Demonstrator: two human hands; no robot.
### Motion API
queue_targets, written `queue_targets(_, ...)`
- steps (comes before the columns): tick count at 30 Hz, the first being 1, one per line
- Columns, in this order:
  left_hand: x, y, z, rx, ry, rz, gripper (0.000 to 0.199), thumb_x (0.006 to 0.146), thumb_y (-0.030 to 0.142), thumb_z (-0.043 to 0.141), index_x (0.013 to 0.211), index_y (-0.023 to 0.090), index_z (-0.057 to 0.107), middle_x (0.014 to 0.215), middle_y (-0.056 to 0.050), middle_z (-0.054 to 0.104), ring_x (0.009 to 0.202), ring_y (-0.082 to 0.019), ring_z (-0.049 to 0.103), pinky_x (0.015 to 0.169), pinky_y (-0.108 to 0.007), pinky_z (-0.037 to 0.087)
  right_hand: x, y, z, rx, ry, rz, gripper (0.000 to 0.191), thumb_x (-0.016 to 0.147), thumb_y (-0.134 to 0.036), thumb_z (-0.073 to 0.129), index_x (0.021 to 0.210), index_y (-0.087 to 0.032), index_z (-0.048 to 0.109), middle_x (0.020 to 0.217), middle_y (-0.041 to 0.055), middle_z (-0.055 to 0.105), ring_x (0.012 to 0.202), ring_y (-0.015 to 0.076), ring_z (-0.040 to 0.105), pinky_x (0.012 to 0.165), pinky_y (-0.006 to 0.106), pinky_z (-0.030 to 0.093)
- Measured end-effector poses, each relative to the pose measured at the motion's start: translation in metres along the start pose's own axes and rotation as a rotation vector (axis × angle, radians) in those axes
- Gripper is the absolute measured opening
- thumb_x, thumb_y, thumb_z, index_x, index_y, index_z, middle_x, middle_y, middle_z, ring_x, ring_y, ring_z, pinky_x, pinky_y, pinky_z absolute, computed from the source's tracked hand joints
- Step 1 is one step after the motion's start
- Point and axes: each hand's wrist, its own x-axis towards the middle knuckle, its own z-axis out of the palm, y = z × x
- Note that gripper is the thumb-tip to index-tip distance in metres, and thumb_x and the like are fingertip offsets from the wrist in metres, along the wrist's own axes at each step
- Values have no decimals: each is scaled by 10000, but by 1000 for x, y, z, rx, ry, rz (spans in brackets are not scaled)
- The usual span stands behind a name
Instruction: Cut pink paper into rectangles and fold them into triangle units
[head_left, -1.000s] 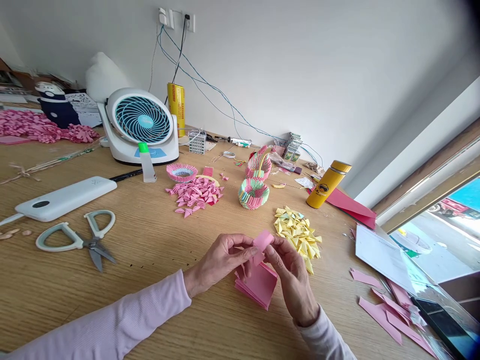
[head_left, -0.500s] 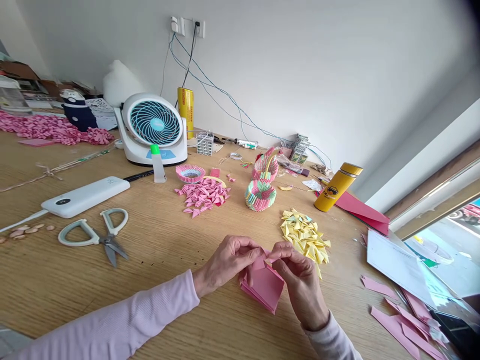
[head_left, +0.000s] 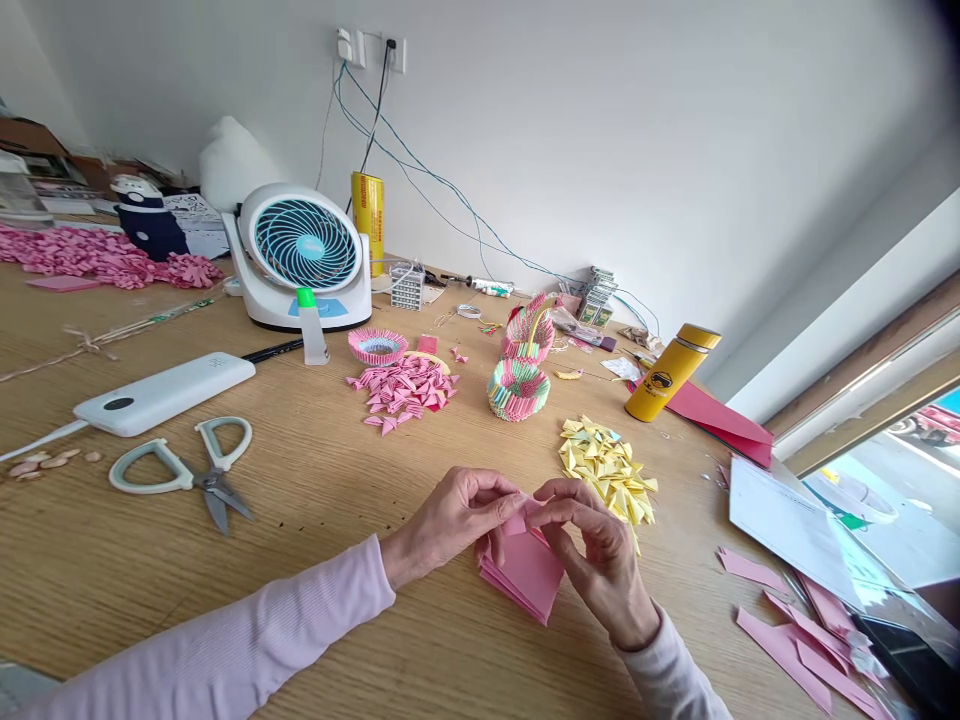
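Both hands meet over the wooden table. My left hand [head_left: 472,510] pinches a small piece of pink paper [head_left: 514,524] between thumb and fingers. My right hand [head_left: 592,545] grips the same piece from the other side, thumb and index finger near its edge. Just under them is a stack of pink paper sheets [head_left: 529,578], its upper part hidden by the fingers. Beyond my right hand lies a heap of folded yellow paper pieces [head_left: 604,465]. A pile of folded pink pieces [head_left: 401,390] sits farther off to the left.
Scissors [head_left: 199,470] lie spread at the left, near a white power strip [head_left: 165,393]. A fan [head_left: 304,250] and glue bottle [head_left: 311,325] stand behind. Small paper baskets [head_left: 517,388] sit mid-table. A yellow flask [head_left: 671,372] and pink scraps [head_left: 787,640] are at the right.
My right hand's fingers have shifted slightly on the small pink paper, with the index finger now straighter along it. The whole view has moved a little; the stack stays below the hands.
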Motion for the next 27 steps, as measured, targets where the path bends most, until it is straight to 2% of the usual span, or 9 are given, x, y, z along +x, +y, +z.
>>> queue_targets(2, 0, 0, 0, 72, 18, 23, 358, 865, 451, 576, 868, 104, 665, 540, 4, 584, 427, -87, 551, 404, -164, 402, 0, -4, -1, 46, -16, 81, 189, 916, -245, 521, 998, -232, 691, 1008, 76, 634, 932, 211, 590, 793, 329, 472)
queue_targets(4, -1, 1, 1, 135, 27, 46, 356, 863, 449, 578, 872, 103, 665, 562, 4, 583, 434, -88, 553, 411, -170, 414, 0, -5, 0, 68, 6, 173, 217, 923, -301, 521, 1072, -227, 660, 979, 72, 658, 874, 203, 599, 766, 323, 479)
queue_targets(9, 0, 1, 1, 112, -11, 34, 339, 888, 434, 542, 820, 113, 626, 588, 1, 591, 474, -91, 570, 443, -174, 431, 3, -1, 7, 35, 29, 283, 252, 876, -392, 603, 921, -171, 717, 760, 55, 670, 668, 161, 579, 631, 284, 468)
queue_targets(14, 3, -1, -3, -30, -105, -14, 300, 881, 420, 565, 873, 121, 592, 710, -41, 658, 590, -117, 623, 514, -196, 464, 2, 3, 7, 203, 98, 359, 258, 849, -410, 639, 888, -169, 725, 718, 43, 665, 673, 154, 577, 646, 280, 476)
queue_targets(19, 5, -7, -6, -64, -87, -38, 336, 859, 436, 598, 959, 115, 597, 649, -44, 676, 523, -119, 602, 502, -217, 467, 2, 1, 9, 308, 113, 410, 249, 812, -414, 685, 830, -170, 728, 718, 43, 669, 683, 149, 578, 651, 273, 469)
queue_targets(27, 1, 0, -5, -43, -40, -45, 317, 844, 419, 626, 922, 112, 637, 547, 9, 597, 481, -100, 551, 471, -207, 455, 3, 0, 11, 467, 114, 490, 212, 792, -378, 725, 822, -168, 729, 704, 25, 653, 651, 117, 541, 610, 234, 420)
